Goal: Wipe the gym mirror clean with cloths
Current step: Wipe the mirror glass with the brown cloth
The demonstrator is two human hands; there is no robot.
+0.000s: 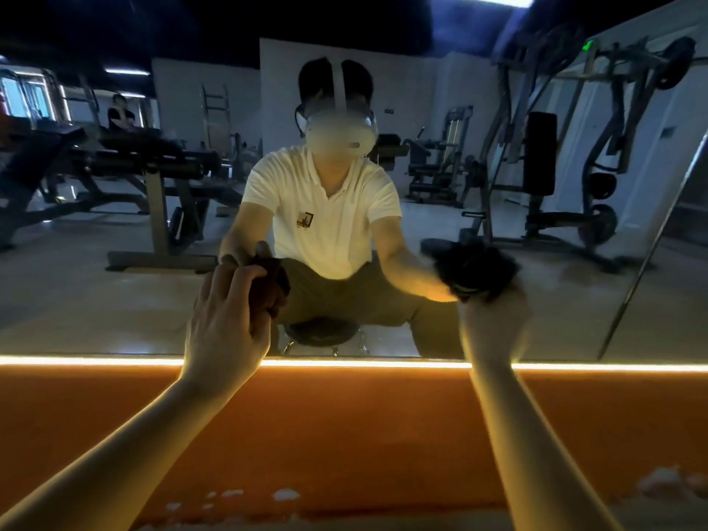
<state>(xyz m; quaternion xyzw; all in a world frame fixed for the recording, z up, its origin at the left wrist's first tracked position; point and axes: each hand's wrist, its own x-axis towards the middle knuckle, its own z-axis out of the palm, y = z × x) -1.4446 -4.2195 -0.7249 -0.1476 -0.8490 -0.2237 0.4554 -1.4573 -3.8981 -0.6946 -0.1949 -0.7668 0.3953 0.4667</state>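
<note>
A large gym mirror (115,300) fills the wall in front of me and reflects me seated with both arms stretched out. My left hand (226,320) grips a dark brown cloth (274,285) and holds it against the glass low down, left of centre. My right hand (494,323) grips a dark fuzzy cloth (477,270) pressed on the glass to the right. The right hand looks blurred. Each cloth meets its own reflection at the glass.
A glowing light strip (76,361) runs along the mirror's bottom edge above an orange wall panel (344,435). A vertical seam (632,293) splits the mirror at right. Reflected weight machines, benches, a stool and a distant person show in the glass. Pale debris (285,494) lies at the bottom.
</note>
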